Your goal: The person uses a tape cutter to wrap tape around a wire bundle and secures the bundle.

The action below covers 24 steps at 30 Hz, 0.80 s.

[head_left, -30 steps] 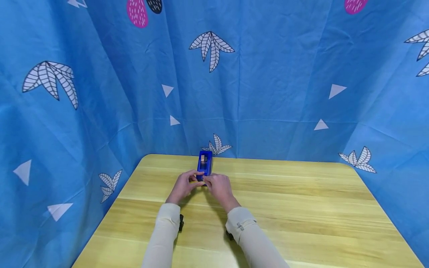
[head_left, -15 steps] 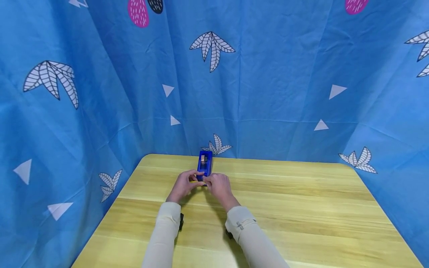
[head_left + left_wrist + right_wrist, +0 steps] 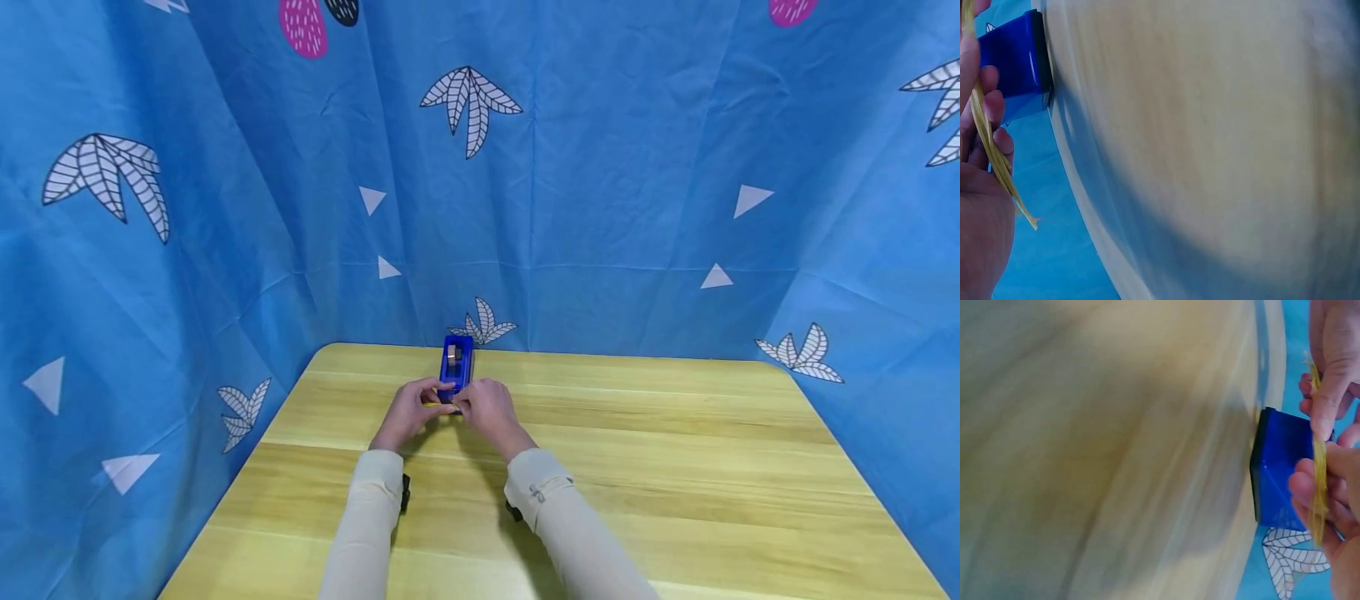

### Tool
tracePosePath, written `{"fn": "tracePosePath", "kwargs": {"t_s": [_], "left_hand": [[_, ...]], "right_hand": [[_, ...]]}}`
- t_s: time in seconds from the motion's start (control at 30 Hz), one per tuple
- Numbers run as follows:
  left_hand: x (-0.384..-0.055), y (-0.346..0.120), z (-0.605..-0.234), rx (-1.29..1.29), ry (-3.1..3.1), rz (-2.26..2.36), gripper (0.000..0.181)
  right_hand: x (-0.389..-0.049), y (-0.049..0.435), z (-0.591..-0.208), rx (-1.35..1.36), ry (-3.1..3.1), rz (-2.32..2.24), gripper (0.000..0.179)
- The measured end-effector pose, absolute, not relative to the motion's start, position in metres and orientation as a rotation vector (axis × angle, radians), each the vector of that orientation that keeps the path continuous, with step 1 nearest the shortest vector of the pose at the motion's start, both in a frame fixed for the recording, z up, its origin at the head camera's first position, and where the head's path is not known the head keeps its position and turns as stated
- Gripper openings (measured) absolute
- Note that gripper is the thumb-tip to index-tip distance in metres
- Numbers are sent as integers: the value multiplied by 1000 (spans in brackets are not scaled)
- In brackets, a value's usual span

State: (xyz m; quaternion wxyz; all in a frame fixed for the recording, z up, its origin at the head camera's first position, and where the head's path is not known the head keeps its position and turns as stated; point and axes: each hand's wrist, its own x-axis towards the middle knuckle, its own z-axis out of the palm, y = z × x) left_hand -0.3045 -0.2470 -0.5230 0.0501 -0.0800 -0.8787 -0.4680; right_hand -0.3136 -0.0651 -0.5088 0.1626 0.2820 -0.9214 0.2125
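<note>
A thin bundle of yellow strands (image 3: 1319, 481) stretches between my two hands in the right wrist view. My left hand (image 3: 410, 408) pinches it with thumb and fingers. From the other side, my right hand (image 3: 489, 410) grips the same bundle between thumb and fingertips. In the left wrist view, a loose, frayed end of the strands (image 3: 999, 164) hangs past the left palm. Just beyond both hands stands a blue tape dispenser (image 3: 457, 379) with a roll of tape in it; the fingers partly cover its near end in the head view.
The wooden table (image 3: 675, 467) extends widely to the right. A blue patterned curtain (image 3: 615, 167) hangs along its back and sides. The dispenser stands close to the table's back edge.
The head view has shifted slightly. Both hands stay in front of the dispenser, still holding the yellow strands, with only tiny finger motion.
</note>
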Motion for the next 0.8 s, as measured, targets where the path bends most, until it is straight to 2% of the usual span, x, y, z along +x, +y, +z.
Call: {"fn": "tracePosePath", "kwargs": {"t_s": [0.8], "left_hand": [[-303,-252,-524,-278,-2679,-1439,35]], "right_hand": [[-310,-68,-520,806,-2499,575,8]]}}
